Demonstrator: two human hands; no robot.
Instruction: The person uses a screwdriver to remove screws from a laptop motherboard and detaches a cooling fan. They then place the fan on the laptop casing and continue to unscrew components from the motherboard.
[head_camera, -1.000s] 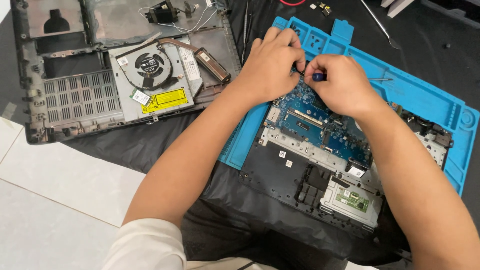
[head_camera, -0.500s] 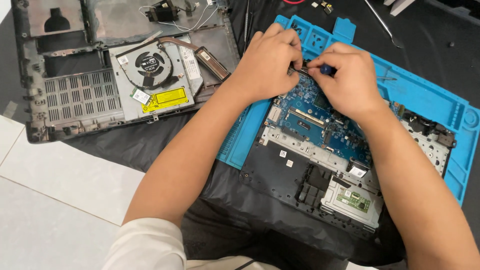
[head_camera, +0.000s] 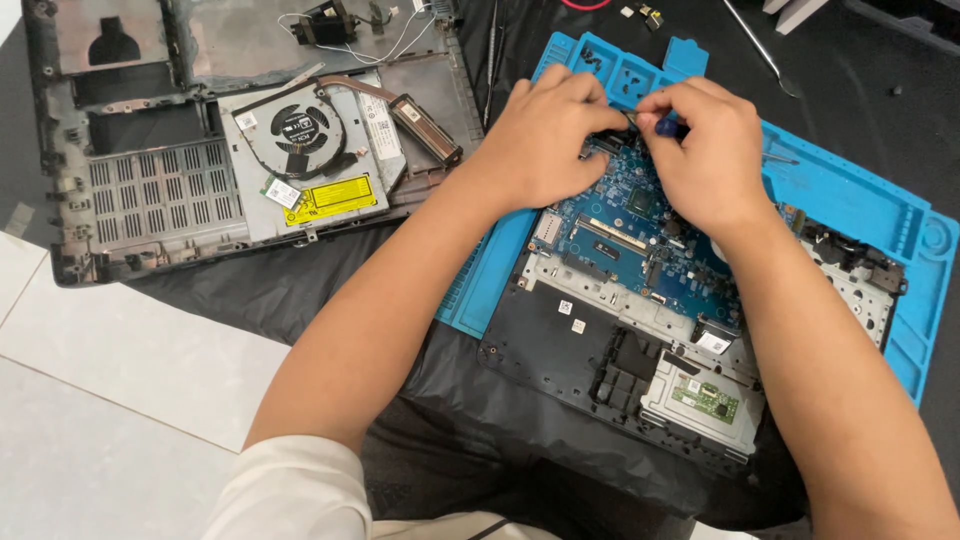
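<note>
At the far left lies an opened laptop base shell (head_camera: 150, 190), upside down, its round cooling fan (head_camera: 300, 125) and a copper heat pipe (head_camera: 400, 110) resting on a grey metal plate with a yellow label (head_camera: 335, 200); a tangle of thin white wires (head_camera: 385, 35) sits at its upper edge; all of it rests on a black cloth (head_camera: 300, 290) spread over pale floor tiles (head_camera: 100, 400).

Moving right, the left hand (head_camera: 545, 140) comes in along a forearm that runs diagonally from the lower left; its fingers curl down, tips pressed at the top edge of the blue circuit board (head_camera: 640, 225); the right hand (head_camera: 705, 150) meets it from the other side, its forearm sloping in from the lower right; the two hands are together, knuckles almost touching, over the board's far edge.

The right hand is pinched on a small screwdriver (head_camera: 665, 126), dark blue handle showing between thumb and forefinger; its long axis runs roughly sideways, tip pointing left toward the left fingertips; whether the left fingers grip anything I cannot tell.

The board sits in a dark laptop palm-rest frame (head_camera: 590, 350), directly beneath and just nearer than the hands, with a silver touchpad bracket (head_camera: 705, 395) lower down; under it lies a bright blue work mat (head_camera: 850, 200), reaching far right; thin metal tools (head_camera: 760, 45) lie beyond.
</note>
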